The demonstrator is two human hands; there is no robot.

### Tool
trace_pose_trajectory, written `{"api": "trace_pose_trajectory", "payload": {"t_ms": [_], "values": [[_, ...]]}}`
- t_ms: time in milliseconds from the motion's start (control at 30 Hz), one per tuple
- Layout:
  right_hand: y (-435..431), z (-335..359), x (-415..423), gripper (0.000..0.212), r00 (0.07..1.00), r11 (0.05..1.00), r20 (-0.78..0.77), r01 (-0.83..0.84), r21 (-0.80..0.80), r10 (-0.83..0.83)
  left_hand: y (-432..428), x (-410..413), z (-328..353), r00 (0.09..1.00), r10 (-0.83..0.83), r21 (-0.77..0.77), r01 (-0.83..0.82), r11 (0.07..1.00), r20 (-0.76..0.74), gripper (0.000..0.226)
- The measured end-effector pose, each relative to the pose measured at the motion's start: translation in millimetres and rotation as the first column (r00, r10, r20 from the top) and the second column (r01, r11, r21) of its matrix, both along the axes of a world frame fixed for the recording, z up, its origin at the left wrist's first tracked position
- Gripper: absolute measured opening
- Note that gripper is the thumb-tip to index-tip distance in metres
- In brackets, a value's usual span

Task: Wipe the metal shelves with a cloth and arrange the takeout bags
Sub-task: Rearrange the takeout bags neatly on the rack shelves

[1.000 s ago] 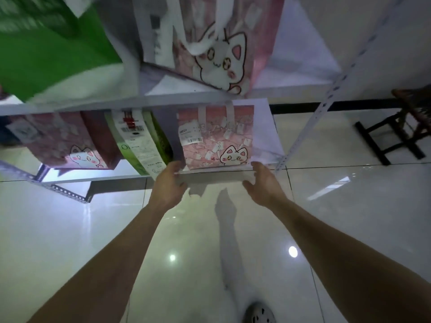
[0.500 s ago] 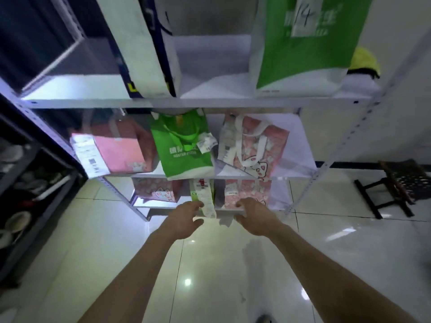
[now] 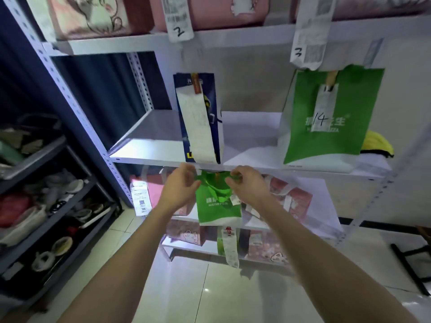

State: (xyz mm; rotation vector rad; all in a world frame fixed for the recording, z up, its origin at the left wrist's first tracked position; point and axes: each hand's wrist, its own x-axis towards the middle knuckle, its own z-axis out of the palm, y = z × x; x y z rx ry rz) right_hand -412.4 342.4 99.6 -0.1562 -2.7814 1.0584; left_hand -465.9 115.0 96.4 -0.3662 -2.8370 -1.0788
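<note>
While both arms reach forward, the left hand (image 3: pixel 179 186) and right hand (image 3: pixel 248 185) pinch the small green bag's (image 3: pixel 218 203) handles.

**A takeout pickup and storage area**

The place looked like the order-holding corner of a food business. A white metal rack (image 3: pixel 245 165) of bolted, perforated uprights stood against a plain wall on a glossy tiled floor (image 3: pixel 210 297). Its shelves carried takeout bags: a large green bag (image 3: pixel 326 127) marked "14" by hand, a dark blue bag (image 3: pixel 211 108) with a long receipt (image 3: pixel 198 127) hanging down its front, a smaller green bag (image 3: pixel 218 206), and pink cartoon-printed bags (image 3: pixel 93 15) above and below. Printed order slips numbered "2" (image 3: pixel 178 19) and "3" (image 3: pixel 307 36) hung over the top shelf's edge. To the left, a dark rack (image 3: pixel 58 197) held shoes and other clutter.
</note>
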Motion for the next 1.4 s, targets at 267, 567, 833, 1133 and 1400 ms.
{"api": "trace_pose_trajectory", "payload": {"t_ms": [267,567,833,1133,1400], "values": [[-19,24,-77,0.079,0.999,0.999,0.003,0.039,0.033,-0.039,-5,-76,31,0.998,0.036,0.192,-0.046,0.98,0.055,0.115],[-106,12,-138,0.056,1.0,1.0,-0.01,0.019,0.021,-0.019,-71,-128,5,0.992,-0.119,0.333,0.101,0.937,0.034,0.112],[-256,16,-195,0.046,1.0,1.0,0.005,-0.014,0.018,0.014,-221,-180,13,0.994,-0.099,0.311,0.078,0.947,0.051,0.118],[-315,9,-229,0.049,1.0,0.999,0.019,0.013,0.052,-0.014,-281,-209,7,0.993,-0.096,0.232,0.079,0.97,0.064,0.121],[-305,4,-219,0.058,0.999,0.999,0.034,0.03,0.02,-0.031,-288,-198,19,0.995,0.028,0.094,-0.019,0.995,-0.093,0.088]]}}
